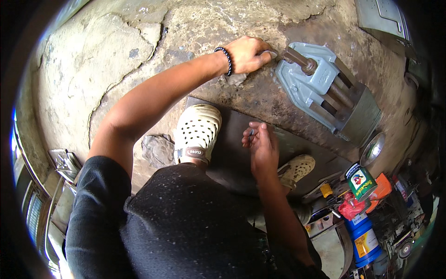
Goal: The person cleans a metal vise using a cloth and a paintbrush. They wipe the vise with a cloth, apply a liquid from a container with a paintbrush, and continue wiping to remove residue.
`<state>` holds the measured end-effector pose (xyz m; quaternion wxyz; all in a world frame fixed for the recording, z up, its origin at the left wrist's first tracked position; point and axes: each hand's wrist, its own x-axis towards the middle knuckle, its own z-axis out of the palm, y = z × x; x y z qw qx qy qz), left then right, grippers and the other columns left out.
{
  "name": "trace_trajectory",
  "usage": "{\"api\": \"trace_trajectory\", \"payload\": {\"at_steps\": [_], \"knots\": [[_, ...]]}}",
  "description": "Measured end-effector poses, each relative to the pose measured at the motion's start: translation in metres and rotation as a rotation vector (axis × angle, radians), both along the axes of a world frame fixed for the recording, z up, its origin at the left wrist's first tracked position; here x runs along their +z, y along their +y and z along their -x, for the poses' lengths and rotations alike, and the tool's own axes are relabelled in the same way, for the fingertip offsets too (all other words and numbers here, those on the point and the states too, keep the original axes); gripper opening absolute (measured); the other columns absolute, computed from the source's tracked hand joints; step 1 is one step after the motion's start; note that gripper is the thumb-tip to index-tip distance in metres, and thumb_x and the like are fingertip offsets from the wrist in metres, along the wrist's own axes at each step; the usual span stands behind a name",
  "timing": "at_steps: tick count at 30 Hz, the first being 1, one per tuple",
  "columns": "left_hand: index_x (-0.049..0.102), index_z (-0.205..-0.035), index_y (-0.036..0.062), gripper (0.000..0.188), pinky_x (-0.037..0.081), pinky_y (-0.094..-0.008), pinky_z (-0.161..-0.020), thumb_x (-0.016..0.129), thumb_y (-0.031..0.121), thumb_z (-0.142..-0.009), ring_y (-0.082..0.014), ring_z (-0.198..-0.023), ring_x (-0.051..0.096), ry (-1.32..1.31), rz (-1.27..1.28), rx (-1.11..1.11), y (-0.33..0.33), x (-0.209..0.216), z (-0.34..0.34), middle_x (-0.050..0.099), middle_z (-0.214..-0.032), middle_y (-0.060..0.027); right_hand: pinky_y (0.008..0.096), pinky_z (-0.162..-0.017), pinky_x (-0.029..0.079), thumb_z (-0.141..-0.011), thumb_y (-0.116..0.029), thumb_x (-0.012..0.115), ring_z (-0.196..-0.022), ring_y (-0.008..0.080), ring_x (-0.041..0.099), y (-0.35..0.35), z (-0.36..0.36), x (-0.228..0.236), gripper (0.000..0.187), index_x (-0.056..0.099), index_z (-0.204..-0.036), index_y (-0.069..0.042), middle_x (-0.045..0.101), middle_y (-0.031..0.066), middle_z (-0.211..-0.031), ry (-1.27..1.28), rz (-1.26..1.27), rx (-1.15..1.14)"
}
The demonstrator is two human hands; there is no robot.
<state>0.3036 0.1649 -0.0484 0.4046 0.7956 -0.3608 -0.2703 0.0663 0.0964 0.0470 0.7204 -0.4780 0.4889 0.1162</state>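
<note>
My left hand (251, 55) reaches far across the floor, its fingers closed on a small greyish thing at the fingertips that I cannot make out. Just right of those fingertips lies a blue-grey metal vise (309, 76) with a screw and bars between its plates; the square screw end points toward my hand. A little below the hand is a small grey scrap (233, 79). My right hand (264, 151) hovers over the dark metal sheet (232, 135), palm turned inward, a ring on one finger. Its fingers are loosely curled and apart, with nothing visible in them.
My feet wear cream clogs (199, 128), on or beside the sheet. A crumpled grey cloth-like lump (159, 151) lies by the left one. At right stand a round metal dish (372, 149), a green can (360, 182), a blue container (364, 239) and cluttered tools. The concrete is cracked.
</note>
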Motion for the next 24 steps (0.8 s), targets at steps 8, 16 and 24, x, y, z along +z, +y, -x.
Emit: {"api": "trace_trajectory", "payload": {"at_steps": [8, 16, 24], "knots": [[0.065, -0.118, 0.0021, 0.048, 0.046, -0.0322, -0.096, 0.057, 0.044, -0.095, -0.019, -0.104, 0.062, 0.51, -0.098, 0.019, 0.03, 0.03, -0.033, 0.069, -0.11, -0.0102, 0.0291, -0.074, 0.047, -0.105, -0.03, 0.042, -0.083, 0.0156, 0.058, -0.008, 0.011, 0.014, 0.036, 0.058, -0.116, 0.0, 0.062, 0.0095, -0.096, 0.095, 0.089, -0.005], [0.063, -0.116, 0.003, 0.026, 0.047, -0.0248, -0.089, 0.066, 0.017, -0.094, -0.009, -0.098, 0.061, 0.999, 0.295, 0.11, 0.085, 0.078, 0.021, 0.068, -0.104, -0.002, 0.0269, -0.084, 0.047, -0.095, -0.005, 0.059, -0.094, 0.0108, 0.058, 0.008, -0.075, -0.009, 0.021, 0.053, -0.115, 0.0, 0.062, 0.0068, -0.104, -0.359, 0.057, 0.224], [0.062, -0.12, 0.004, 0.038, 0.049, -0.0206, -0.073, 0.065, 0.032, -0.095, -0.0052, -0.084, 0.062, 1.613, 0.505, 0.243, 0.125, 0.07, 0.021, 0.068, -0.095, -0.0003, 0.0303, -0.093, 0.042, -0.083, 0.009, 0.054, -0.101, 0.0139, 0.053, -0.004, -0.107, -0.022, 0.034, 0.048, -0.115, 0.001, 0.056, 0.008, -0.108, -0.563, 0.264, 0.207]]}}
